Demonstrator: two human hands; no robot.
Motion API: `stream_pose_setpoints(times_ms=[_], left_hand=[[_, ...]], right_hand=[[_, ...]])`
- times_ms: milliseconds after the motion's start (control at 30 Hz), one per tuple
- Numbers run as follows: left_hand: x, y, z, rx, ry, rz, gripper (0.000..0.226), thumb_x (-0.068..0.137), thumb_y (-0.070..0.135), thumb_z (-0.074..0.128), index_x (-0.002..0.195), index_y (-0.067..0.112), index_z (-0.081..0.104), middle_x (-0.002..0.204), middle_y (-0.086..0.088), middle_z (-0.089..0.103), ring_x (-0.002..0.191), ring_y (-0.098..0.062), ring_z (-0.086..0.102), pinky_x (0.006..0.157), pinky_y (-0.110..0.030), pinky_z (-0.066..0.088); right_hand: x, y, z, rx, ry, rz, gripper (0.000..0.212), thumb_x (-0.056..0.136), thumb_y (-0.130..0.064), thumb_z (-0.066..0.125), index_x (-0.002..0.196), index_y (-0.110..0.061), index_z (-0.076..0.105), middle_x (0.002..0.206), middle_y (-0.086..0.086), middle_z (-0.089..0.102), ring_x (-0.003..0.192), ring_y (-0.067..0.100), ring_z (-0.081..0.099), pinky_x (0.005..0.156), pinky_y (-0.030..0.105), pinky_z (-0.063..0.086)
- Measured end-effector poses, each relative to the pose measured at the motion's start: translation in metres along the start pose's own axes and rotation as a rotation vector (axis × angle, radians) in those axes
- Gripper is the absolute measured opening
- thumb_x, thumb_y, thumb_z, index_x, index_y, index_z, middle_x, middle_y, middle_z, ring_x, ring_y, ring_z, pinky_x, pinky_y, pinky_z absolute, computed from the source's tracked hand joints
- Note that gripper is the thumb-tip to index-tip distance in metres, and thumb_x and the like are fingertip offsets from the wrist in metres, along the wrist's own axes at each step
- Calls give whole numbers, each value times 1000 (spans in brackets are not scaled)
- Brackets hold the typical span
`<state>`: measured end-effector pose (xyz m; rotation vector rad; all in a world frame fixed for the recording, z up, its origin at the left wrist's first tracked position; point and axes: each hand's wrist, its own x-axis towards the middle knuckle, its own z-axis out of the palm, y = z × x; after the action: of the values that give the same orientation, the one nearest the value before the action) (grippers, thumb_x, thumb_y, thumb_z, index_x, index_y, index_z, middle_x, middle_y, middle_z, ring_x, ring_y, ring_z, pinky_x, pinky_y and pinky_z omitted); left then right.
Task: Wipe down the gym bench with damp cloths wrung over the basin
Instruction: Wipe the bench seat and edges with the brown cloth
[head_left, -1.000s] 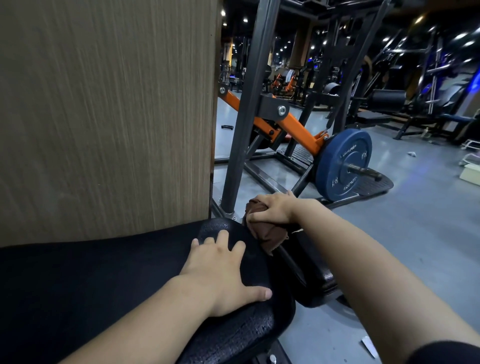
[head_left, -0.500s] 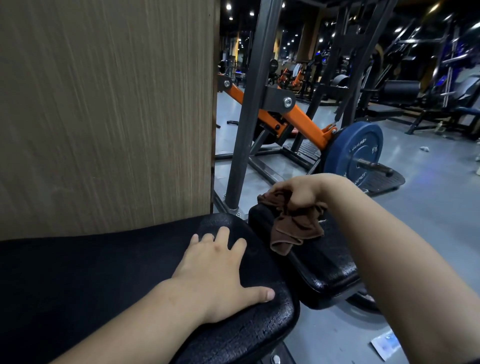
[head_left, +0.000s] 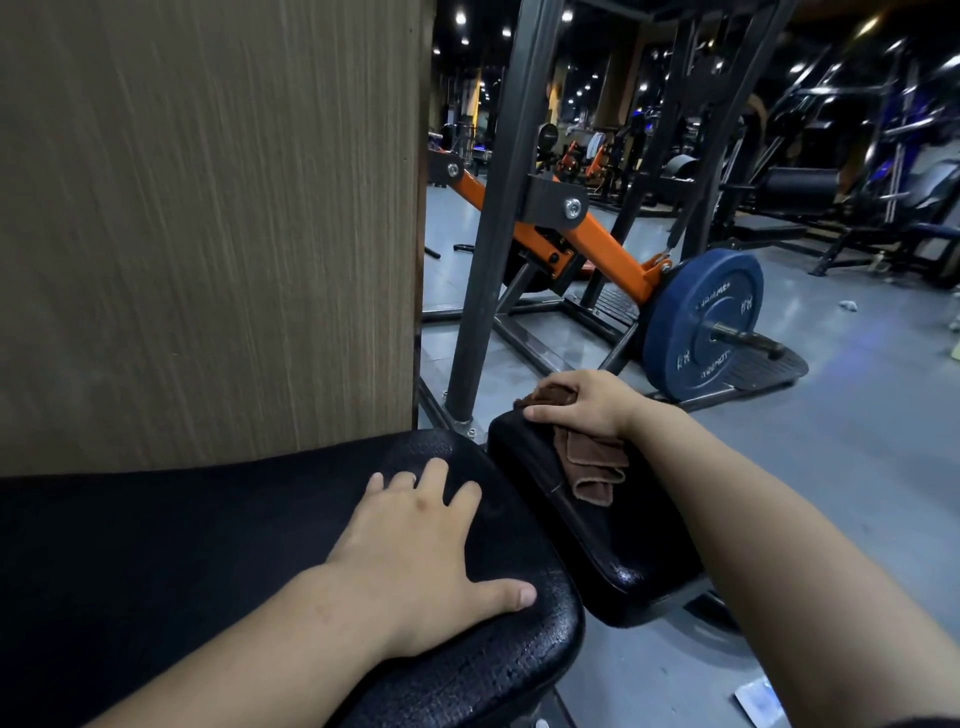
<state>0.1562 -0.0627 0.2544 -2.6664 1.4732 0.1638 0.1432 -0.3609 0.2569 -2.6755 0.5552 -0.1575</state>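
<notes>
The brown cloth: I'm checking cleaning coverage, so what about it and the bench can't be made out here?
- Brown cloth: head view, the right hand covers its far part; dampness unreadable.
- Long bench pad: cut off by the left and bottom edges.
- Small seat pad: its right side is hidden behind the right forearm.
- Basin: not in view.

The left hand (head_left: 415, 566) lay flat, palm down, fingers spread and thumb stretched out to the right, its forearm running back toward the lower left. The right hand (head_left: 587, 402) was curled, knuckles up, fingers closed over a cloth (head_left: 589, 462), the forearm reaching in from the lower right.
</notes>
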Motion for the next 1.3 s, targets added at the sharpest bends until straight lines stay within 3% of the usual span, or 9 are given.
stream_pose_setpoints(times_ms=[233, 333, 500, 633, 700, 800, 933, 1133, 1300], left_hand=[[0, 0, 1, -19, 4, -5, 101, 71, 94, 28, 149, 30, 25, 150, -4, 26, 136, -26, 32, 120, -50, 15], [0, 1, 2, -20, 2, 0, 102, 70, 94, 27, 149, 30, 25, 148, -4, 27, 134, -26, 34, 120, -49, 16], [2, 1, 2, -17, 7, 9, 104, 68, 95, 25, 149, 30, 26, 145, -3, 31, 131, -27, 37, 118, -48, 21], [0, -1, 5, -39, 28, 7, 104, 69, 95, 23, 151, 30, 23, 146, -4, 31, 131, -28, 36, 117, -48, 23], [-2, -2, 8, -54, 56, 2, 106, 67, 97, 20, 151, 32, 23, 147, -4, 30, 131, -28, 35, 115, -50, 24], [-3, -5, 13, -116, 70, -11, 109, 63, 99, 20, 150, 34, 24, 151, -4, 27, 136, -29, 29, 116, -57, 18], [-5, -5, 6, -133, 51, -24, 106, 66, 97, 29, 149, 31, 30, 150, -5, 29, 138, -29, 30, 115, -68, 4], [-16, -3, 2, -184, 77, -34, 93, 76, 87, 40, 147, 27, 32, 150, -6, 29, 140, -27, 30, 112, -73, 3], [-26, -18, -1, -183, 105, -50, 90, 78, 83, 43, 148, 27, 30, 152, -4, 28, 143, -25, 26, 113, -72, 5]], right_hand=[[-17, 43, -14, 84, 37, 82, 51, 76, -66, 67, 121, -42, 65, 112, -10, 69, 106, 12, 63, 100, 27, 43], [-46, 56, -22, 124, 63, 117, 60, 72, -70, 64, 127, -45, 61, 104, -9, 69, 101, 12, 64, 95, 25, 42], [-110, 64, -21, 224, 161, 156, 58, 75, -65, 64, 129, -43, 60, 110, -9, 68, 103, 9, 61, 91, 23, 39], [-152, 63, -2, 274, 315, 131, 56, 78, -68, 63, 125, -39, 65, 139, -6, 56, 130, 6, 48, 103, 17, 29], [-168, 60, 13, 195, 390, 79, 57, 84, -69, 56, 128, -33, 64, 143, -2, 53, 136, 7, 41, 109, 20, 25], [-185, 49, 36, 37, 495, 12, 59, 87, -64, 44, 130, -28, 62, 139, 1, 55, 138, 19, 38, 114, 35, 28], [-194, 32, 57, -59, 661, -42, 54, 91, -54, 45, 127, -19, 65, 134, 6, 60, 136, 31, 41, 111, 50, 34], [-194, 0, 74, -295, 738, -200, 48, 87, -48, 53, 117, -15, 71, 124, 7, 67, 122, 35, 56, 98, 47, 40], [-185, -21, 74, -369, 658, -224, 47, 89, -55, 51, 115, -22, 73, 122, 2, 69, 120, 30, 60, 92, 44, 45]])
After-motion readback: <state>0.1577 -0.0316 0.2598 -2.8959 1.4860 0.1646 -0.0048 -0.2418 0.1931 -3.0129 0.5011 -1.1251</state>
